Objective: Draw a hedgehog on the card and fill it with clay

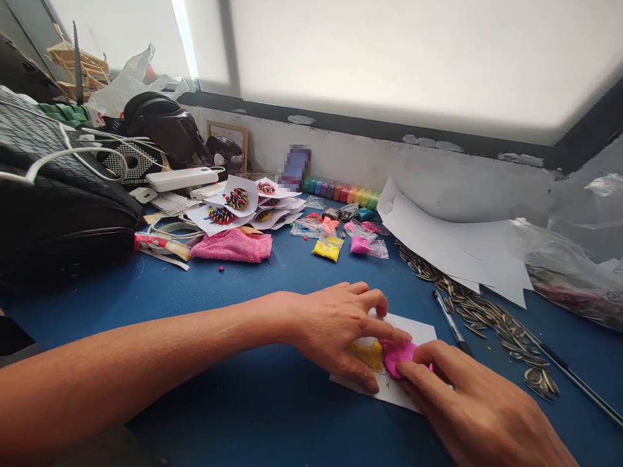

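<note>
A sheet of white paper [413,327] lies on the blue tabletop in front of me. Yellow modelling clay [370,355] is spread flat on it, and a piece of pink modelling clay [399,355] sits right beside the yellow. My left hand [341,327] rests over the paper's left part with its fingers apart, the index fingertip touching the upper edge of the pink clay. From the right, my right hand [479,395] has its thumb and curled index finger on the pink clay. Its other fingers are hidden below the hand.
A pen [452,324] and scattered sunflower seeds [477,311] lie to the right, with white sheets [452,246] behind. Bagged yellow clay [328,248], bagged pink clay [361,244], a pink towel [232,246] and seed-decorated papers [238,198] stand further back. A black bag [63,194] is at left.
</note>
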Demonstrator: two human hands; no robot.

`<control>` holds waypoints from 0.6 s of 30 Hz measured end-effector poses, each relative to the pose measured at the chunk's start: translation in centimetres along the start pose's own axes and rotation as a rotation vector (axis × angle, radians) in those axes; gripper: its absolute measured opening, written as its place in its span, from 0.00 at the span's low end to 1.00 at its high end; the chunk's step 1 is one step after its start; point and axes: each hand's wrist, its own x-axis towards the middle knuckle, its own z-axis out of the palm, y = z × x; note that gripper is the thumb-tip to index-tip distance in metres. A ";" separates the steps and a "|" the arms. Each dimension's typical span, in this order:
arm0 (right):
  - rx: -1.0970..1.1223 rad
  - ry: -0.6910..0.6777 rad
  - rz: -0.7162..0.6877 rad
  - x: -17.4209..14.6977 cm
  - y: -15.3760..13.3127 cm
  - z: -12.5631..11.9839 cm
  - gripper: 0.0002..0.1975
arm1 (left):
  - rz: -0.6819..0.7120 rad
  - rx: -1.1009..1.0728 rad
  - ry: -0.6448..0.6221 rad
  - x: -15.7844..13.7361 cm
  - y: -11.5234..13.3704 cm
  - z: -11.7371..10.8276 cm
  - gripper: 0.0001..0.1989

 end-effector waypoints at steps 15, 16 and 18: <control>0.109 -0.004 -0.014 0.7 0.0 0.2 0.11 | 0.002 0.002 -0.009 0.0 0.0 0.0 0.28; 0.129 -0.018 -0.006 0.8 0.0 0.2 0.11 | 0.002 0.002 -0.008 0.0 0.0 0.0 0.29; 0.170 -0.054 0.015 0.9 -0.2 0.0 0.12 | 0.000 0.001 -0.012 0.0 -0.1 0.1 0.29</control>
